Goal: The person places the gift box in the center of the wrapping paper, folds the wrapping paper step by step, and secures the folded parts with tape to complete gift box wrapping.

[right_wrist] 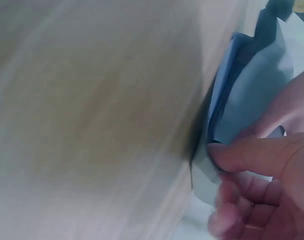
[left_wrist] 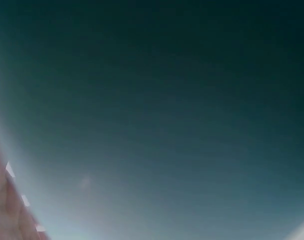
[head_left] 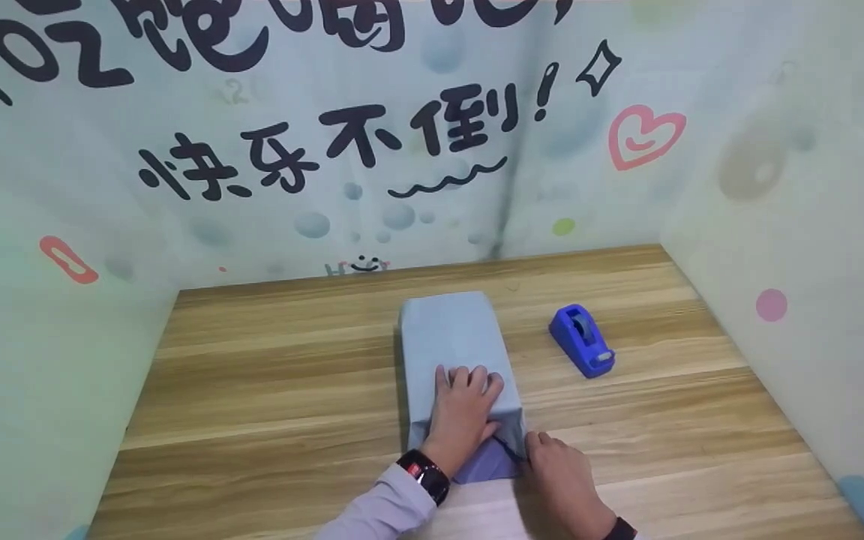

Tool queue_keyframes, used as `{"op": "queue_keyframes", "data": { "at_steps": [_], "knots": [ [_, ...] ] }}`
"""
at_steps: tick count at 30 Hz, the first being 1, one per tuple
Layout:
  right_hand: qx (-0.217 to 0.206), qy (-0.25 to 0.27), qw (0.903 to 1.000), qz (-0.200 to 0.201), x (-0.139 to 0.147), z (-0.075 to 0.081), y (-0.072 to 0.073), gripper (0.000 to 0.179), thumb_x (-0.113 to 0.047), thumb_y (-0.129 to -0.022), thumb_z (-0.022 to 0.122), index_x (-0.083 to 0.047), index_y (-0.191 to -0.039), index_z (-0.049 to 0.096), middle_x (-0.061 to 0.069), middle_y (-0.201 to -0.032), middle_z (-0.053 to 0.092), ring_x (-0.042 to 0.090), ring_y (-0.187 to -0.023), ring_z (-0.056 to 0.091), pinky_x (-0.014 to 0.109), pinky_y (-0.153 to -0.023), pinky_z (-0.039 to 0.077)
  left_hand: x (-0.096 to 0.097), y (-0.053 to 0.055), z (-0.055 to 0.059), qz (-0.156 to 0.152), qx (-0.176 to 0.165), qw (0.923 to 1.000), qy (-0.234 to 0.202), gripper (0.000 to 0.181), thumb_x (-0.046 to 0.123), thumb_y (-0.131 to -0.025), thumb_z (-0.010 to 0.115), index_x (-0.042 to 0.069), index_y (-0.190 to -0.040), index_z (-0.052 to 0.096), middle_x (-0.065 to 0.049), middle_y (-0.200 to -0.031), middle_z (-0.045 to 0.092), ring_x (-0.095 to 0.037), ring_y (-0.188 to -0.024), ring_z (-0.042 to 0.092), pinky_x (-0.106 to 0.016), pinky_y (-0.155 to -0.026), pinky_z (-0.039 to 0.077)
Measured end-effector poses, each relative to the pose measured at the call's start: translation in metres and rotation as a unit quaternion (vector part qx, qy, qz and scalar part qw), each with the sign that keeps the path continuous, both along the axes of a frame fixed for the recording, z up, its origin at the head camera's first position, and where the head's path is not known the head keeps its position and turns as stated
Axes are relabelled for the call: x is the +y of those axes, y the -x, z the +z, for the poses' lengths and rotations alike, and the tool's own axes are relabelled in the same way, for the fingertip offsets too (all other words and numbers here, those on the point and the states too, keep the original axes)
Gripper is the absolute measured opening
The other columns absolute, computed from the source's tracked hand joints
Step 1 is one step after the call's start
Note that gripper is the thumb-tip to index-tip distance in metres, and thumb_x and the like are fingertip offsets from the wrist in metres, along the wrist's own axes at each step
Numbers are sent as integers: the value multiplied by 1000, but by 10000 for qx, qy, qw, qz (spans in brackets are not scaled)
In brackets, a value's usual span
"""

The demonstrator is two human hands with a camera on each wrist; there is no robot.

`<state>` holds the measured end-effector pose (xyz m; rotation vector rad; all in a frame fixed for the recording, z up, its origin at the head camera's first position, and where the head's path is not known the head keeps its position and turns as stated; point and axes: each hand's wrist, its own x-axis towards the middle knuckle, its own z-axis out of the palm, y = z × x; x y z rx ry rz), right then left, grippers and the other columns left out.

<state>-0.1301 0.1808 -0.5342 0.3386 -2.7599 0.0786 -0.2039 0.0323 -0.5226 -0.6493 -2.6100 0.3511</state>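
A long box-like parcel in light blue wrapping paper (head_left: 453, 330) lies on the wooden table. At its near end a purple flap (head_left: 486, 466) spreads toward the person, with folded paper around it. My left hand (head_left: 466, 412) presses on the parcel's top near that end, fingers spread, thumb close to the fold. At the near right corner, my right hand (head_left: 563, 472) pinches the paper's edge. The right wrist view shows this right hand (right_wrist: 271, 175) with thumb and forefinger at the folded edge of the paper (right_wrist: 256, 90). Blue-grey paper, blurred and close, fills the left wrist view.
To the right of the parcel stands a blue tape dispenser (head_left: 583, 341) with a roll in it. The wooden table (head_left: 267, 390) is bounded by printed white walls (head_left: 312, 217) at the back and both sides. A dark watch (head_left: 424, 476) sits on the left wrist.
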Motion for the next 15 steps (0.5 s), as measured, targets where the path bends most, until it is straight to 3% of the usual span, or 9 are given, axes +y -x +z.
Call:
{"op": "queue_keyframes", "data": {
  "at_steps": [5,15],
  "knots": [
    [458,-208,9985,228,3,-5,1,28,-7,-62,74,-9,-68,46,3,-53,51,20,-45,50,32,-39,36,-1,0,1,-4,66,10000,-18,74,73,-65,61,26,-120,46,-1,-107,47,-25,-98,48,-51,-92,44],
    [765,-50,9963,376,2,-7,2,30,-4,-60,72,-12,-71,46,2,-52,50,18,-45,50,30,-38,35,-1,-1,4,-3,-122,9999,85,75,73,-66,60,26,-122,45,1,-109,48,-23,-102,48,-51,-93,43]
  ]
}}
